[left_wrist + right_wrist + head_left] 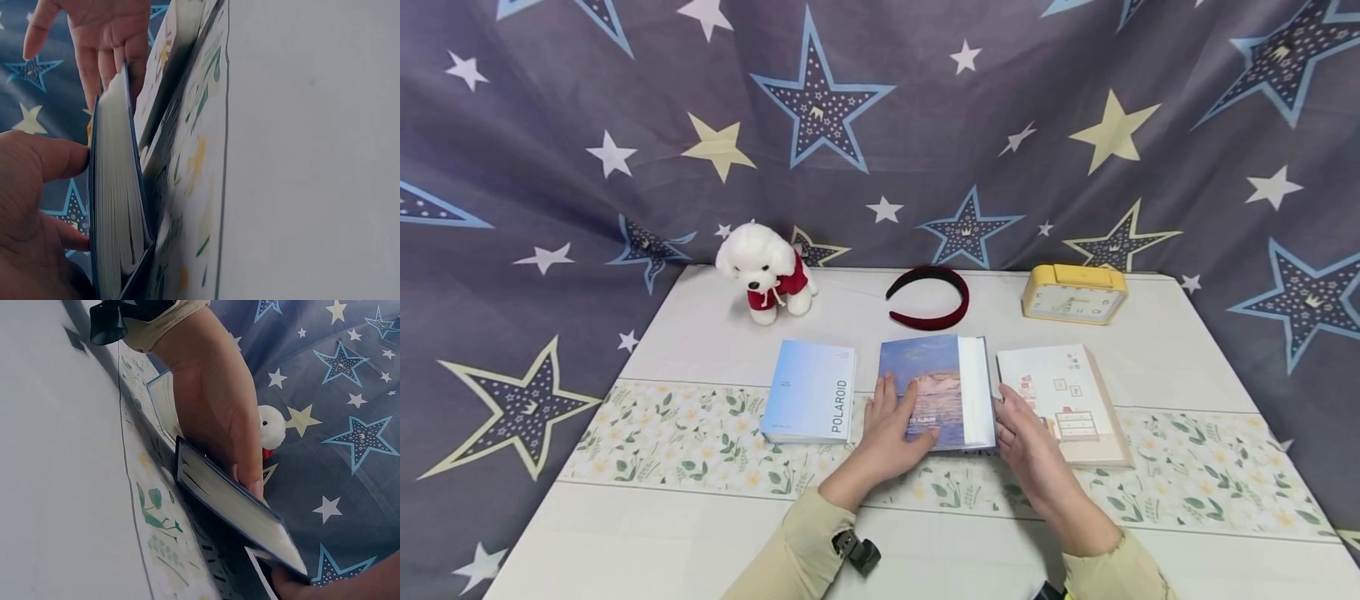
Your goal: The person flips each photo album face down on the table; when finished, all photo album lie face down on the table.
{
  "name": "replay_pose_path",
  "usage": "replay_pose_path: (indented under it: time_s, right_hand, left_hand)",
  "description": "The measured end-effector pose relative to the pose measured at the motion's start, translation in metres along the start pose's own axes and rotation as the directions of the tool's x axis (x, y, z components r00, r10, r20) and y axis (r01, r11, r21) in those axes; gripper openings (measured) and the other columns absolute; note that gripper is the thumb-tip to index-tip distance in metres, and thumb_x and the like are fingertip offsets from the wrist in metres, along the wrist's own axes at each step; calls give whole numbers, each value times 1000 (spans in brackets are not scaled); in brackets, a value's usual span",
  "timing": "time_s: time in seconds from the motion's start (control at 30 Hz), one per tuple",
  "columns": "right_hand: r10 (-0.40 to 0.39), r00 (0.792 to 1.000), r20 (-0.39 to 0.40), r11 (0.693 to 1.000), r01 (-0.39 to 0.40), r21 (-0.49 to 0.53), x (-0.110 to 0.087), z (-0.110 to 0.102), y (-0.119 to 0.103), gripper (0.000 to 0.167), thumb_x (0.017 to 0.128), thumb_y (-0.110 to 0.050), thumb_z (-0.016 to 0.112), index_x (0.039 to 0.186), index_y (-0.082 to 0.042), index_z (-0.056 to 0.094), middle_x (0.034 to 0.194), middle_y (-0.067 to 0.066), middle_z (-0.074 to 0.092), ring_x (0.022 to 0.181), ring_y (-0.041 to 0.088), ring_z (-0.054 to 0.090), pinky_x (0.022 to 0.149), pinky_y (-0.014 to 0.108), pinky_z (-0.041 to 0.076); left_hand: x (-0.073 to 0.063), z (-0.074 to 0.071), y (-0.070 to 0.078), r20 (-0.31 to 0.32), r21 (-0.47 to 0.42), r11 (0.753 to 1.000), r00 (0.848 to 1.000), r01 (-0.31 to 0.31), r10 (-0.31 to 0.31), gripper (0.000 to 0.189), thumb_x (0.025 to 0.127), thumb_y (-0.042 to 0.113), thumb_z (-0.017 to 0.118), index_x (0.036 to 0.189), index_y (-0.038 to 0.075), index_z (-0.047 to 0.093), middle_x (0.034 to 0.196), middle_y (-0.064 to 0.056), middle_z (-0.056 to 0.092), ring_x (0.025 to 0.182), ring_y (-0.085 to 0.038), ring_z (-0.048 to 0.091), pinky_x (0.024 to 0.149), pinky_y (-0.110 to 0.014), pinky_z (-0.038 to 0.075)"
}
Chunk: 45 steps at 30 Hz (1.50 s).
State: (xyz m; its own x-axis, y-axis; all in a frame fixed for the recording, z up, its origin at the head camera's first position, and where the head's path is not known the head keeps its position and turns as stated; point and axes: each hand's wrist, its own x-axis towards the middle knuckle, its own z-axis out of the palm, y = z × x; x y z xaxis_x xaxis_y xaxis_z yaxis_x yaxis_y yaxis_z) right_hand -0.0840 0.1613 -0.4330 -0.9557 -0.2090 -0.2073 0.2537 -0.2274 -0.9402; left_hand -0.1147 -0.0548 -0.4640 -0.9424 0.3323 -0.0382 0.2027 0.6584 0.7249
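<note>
1. Between the blue POLAROID album and the pale illustrated book, the seascape album sits over the table's floral strip, cover up; whether it rests fully flat, I can't tell.
2. Across its cover lies the left hand, fingers spread and thumb apart, so the album is right beneath them.
3. At the album's right edge is the right hand, fingers nearly straight and close together, thumb held clear. The fingertips are partly hidden; how far they reach underneath, I can't make out.
4. Behind stand a plush dog and a yellow clock, a dark red headband between them.
</note>
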Motion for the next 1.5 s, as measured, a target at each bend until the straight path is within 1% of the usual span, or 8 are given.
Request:
replay_pose_path:
  time_s: [0.13,0.3,0.43,0.63,0.73,0.97,1.17,1.5]
  right_hand:
    - [12,1000,-7,999,-13,-50,-2,1,-1,70,104,-35,38,156,-4,3,157,21,23,139,31,35,113,41,28]
    - [-26,999,23,995,28,-91,-4,3,-2,67,104,-30,41,156,-3,7,148,27,38,119,22,58,97,33,47]
    - [-64,997,34,991,68,-116,-6,4,-2,66,103,-24,45,156,-4,11,146,27,40,113,17,61,95,31,48]
    - [-99,991,91,982,112,-151,-7,5,0,68,101,-18,49,157,-7,11,156,22,27,122,9,53,97,29,47]
    - [-124,984,126,974,145,-176,-8,6,1,69,101,-16,50,157,-10,11,158,20,22,128,15,49,98,29,46]
    - [-191,960,207,943,238,-233,-7,8,3,68,100,-10,51,158,-16,16,159,20,19,135,41,37,99,31,45]
    - [-221,938,268,912,296,-283,-5,13,3,69,99,-5,51,158,-20,18,162,15,13,133,42,39,100,25,42]
    - [-309,878,366,802,448,-395,1,17,6,74,97,-5,57,157,-23,19,162,5,18,136,34,39,101,49,43]
  left_hand:
    - [1,3,2,5,-47,999,1000,22,-22,88,90,46,60,154,1,21,156,-33,-7,145,-44,-11,113,-62,-1]
    - [3,6,4,28,-103,993,998,63,-60,93,89,52,61,156,5,16,157,-31,-8,145,-44,-11,113,-63,0]
    - [5,6,7,37,-149,986,997,69,-64,94,88,54,61,157,7,15,156,-32,-7,144,-46,-10,109,-69,3]
    - [6,3,12,56,-260,963,997,71,-58,98,87,60,61,156,6,16,156,-34,-4,143,-50,-5,107,-73,6]
    - [6,1,15,81,-336,936,993,104,-81,104,84,65,61,157,7,14,157,-31,-5,144,-47,-6,108,-70,5]
    - [7,-4,21,164,-524,830,979,191,-122,106,83,66,61,158,14,7,161,-19,-8,147,-36,-7,113,-63,3]
    - [10,-10,25,195,-638,754,980,160,-43,107,87,63,58,157,9,-3,163,-12,2,148,-27,5,117,-50,7]
    - [12,-15,24,216,-709,686,976,163,-9,100,88,50,65,158,21,0,163,-10,1,148,-25,4,118,-47,6]
